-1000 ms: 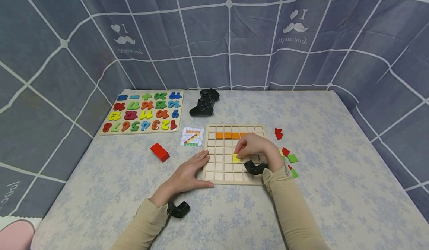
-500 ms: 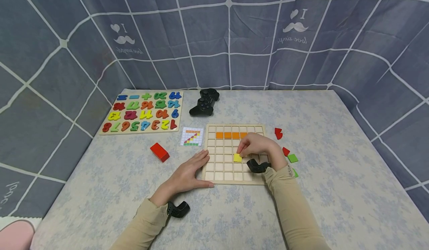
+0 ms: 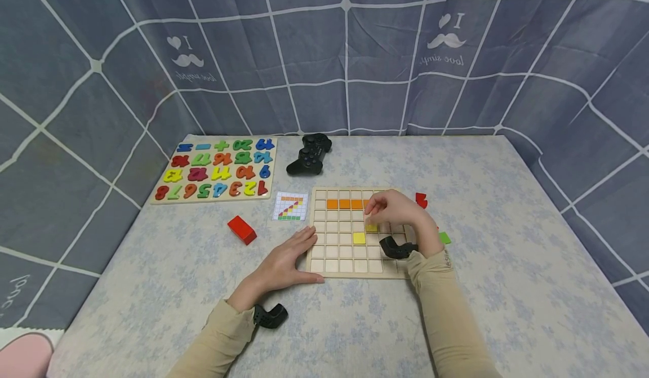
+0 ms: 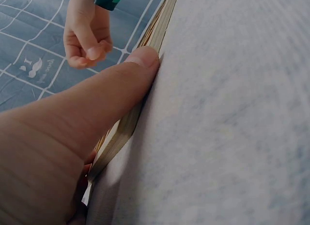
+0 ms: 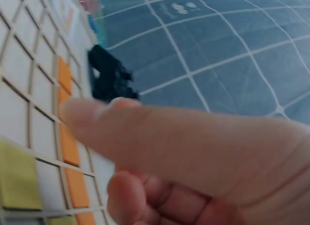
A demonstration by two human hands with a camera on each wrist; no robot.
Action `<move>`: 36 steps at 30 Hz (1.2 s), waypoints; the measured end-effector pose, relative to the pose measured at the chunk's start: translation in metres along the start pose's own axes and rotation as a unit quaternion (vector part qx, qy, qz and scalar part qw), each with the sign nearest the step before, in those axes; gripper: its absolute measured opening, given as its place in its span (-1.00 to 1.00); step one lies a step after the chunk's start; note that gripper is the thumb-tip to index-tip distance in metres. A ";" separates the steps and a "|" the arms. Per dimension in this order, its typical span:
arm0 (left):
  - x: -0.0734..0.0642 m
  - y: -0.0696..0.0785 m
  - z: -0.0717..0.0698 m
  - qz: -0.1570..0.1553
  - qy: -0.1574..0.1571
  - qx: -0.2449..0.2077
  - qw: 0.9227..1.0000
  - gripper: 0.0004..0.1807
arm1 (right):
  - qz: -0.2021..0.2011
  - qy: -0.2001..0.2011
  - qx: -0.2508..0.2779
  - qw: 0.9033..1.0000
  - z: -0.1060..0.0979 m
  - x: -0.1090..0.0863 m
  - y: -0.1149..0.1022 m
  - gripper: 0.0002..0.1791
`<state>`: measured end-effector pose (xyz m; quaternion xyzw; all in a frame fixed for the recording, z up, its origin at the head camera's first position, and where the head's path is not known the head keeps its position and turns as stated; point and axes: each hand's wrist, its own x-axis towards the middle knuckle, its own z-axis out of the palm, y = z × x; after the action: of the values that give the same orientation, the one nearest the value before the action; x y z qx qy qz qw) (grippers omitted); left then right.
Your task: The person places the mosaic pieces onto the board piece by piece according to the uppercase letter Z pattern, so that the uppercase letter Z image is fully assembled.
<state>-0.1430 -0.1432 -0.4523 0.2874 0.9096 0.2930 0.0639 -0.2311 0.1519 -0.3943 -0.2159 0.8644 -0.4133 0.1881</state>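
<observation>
A wooden grid board lies before me, with a row of orange tiles near its far side. One yellow tile sits around the middle; a second yellow tile lies diagonally up and right, partly covered by my right hand. That hand hovers over the board, fingers loosely bent, and neither wrist view shows anything between thumb and fingers. My left hand rests at the board's near left corner. Its thumb lies along the near edge, while the straight fingers touch the left edge.
A pattern card lies left of the board, and a red block farther left. Behind are a number puzzle and a black game controller. Right of the board lie red pieces and a green tile, partly behind my right wrist.
My right hand has let go of the middle yellow tile and moved up and right. The second yellow tile now shows beneath it. My left hand stays in place.
</observation>
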 end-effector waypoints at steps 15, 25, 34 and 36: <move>-0.001 0.000 -0.002 0.000 -0.001 0.002 1.000 0.03 | 0.003 0.070 0.001 0.998 -0.035 -0.026 0.019 -0.72; -0.001 0.000 0.000 0.006 0.004 0.003 1.000 0.04 | 0.015 0.056 0.003 0.998 -0.049 -0.049 0.047 -0.72; 0.000 -0.001 0.000 0.002 0.001 0.004 1.000 0.04 | 0.038 0.034 0.001 0.999 -0.052 -0.063 0.069 -0.68; 0.000 -0.001 0.000 0.002 0.001 0.004 1.000 0.03 | 0.039 0.027 0.005 0.999 -0.051 -0.064 0.073 -0.68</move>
<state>-0.1434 -0.1436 -0.4532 0.2894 0.9101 0.2901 0.0616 -0.2194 0.2592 -0.4124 -0.1700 0.8747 -0.4161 0.1813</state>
